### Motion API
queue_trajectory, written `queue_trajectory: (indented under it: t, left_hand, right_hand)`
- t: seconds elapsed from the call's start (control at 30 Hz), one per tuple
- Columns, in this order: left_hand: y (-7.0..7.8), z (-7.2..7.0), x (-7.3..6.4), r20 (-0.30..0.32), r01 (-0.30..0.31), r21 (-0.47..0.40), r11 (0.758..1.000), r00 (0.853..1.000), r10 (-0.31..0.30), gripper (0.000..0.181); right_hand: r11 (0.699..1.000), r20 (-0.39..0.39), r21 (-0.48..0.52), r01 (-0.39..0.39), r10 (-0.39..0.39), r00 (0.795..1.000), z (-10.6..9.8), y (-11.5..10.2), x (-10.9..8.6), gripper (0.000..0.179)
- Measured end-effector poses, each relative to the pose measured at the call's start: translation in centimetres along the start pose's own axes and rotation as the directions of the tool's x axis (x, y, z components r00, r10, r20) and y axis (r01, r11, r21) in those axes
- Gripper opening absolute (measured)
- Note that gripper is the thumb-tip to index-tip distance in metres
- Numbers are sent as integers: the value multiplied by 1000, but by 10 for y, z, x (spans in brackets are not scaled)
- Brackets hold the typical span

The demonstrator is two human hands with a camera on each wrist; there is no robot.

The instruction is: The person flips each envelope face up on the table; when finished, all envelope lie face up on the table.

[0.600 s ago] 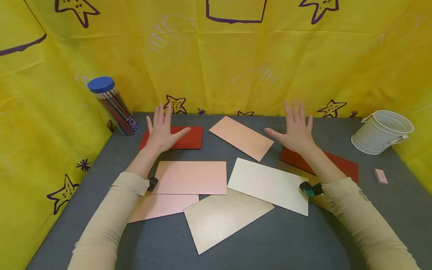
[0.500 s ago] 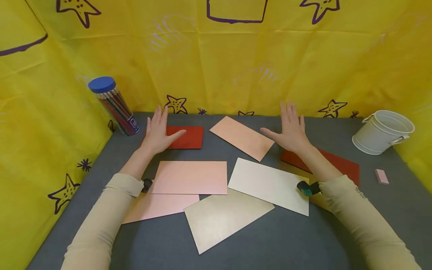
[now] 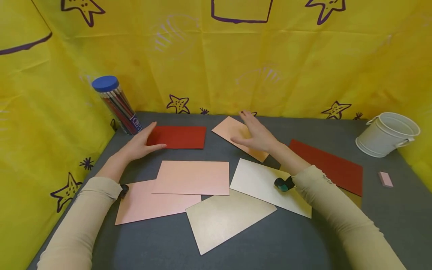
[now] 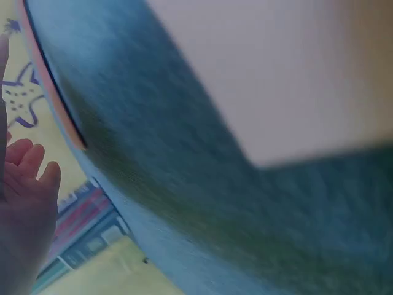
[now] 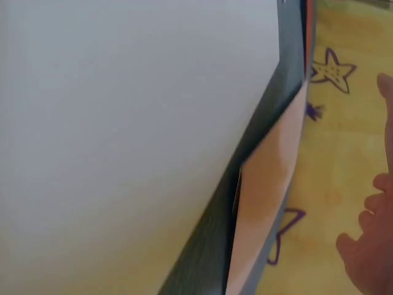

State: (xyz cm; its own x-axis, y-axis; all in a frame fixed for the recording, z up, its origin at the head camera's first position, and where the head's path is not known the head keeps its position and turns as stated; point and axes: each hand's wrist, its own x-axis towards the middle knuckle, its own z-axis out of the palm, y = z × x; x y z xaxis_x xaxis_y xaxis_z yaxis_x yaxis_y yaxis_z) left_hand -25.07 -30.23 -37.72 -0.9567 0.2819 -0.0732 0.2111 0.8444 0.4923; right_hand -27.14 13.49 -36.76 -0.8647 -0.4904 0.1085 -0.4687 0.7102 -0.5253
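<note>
My left hand (image 3: 137,145) hovers at the left end of a red rectangular board (image 3: 183,137), thumb spread from the fingers, holding nothing. Over the peach board (image 3: 221,127) at the back middle is my right hand (image 3: 258,135), palm down and fingers extended, partly covering it. Two pink boards, an upper one (image 3: 194,178) and a lower one (image 3: 155,204), overlap at left. A beige board (image 3: 229,217) lies in front, tucked under a white board (image 3: 258,178). At right a dark red board (image 3: 329,165) covers most of a tan board (image 3: 352,197). In the left wrist view the left hand (image 4: 27,215) shows extended fingers.
A clear tub of pencils (image 3: 118,105) with a blue lid stands at the back left. At right are a white metal bucket (image 3: 384,135) and a small pink eraser (image 3: 386,179). A yellow patterned cloth (image 3: 222,67) hangs behind the grey table (image 3: 290,243).
Both hands have drawn back and shifted left; the left has lowered from above the red board to its left end, the right has swung from above the dark red board to the peach board.
</note>
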Motion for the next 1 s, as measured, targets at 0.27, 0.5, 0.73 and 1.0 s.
queue_trajectory:
  t: [0.27, 0.5, 0.73, 1.0]
  left_hand:
    - [-18, -4, -2, 32, 28, 60, 998, 999, -30, 101]
    - [-23, -5, 1, 72, 34, 80, 996, 997, -40, 104]
    - [-28, -4, 1, 88, 23, 102, 994, 996, -32, 100]
    - [-26, -3, 1, 95, 20, 119, 993, 995, -31, 94]
  right_hand:
    - [992, 123, 15, 128, -129, 984, 30, -23, 24, 97]
    - [984, 222, -1, 178, -174, 959, 52, -42, 45, 93]
    - [986, 319, -25, 165, -148, 936, 64, -51, 62, 87]
    - [986, 347, -53, 157, -129, 929, 69, -50, 70, 85]
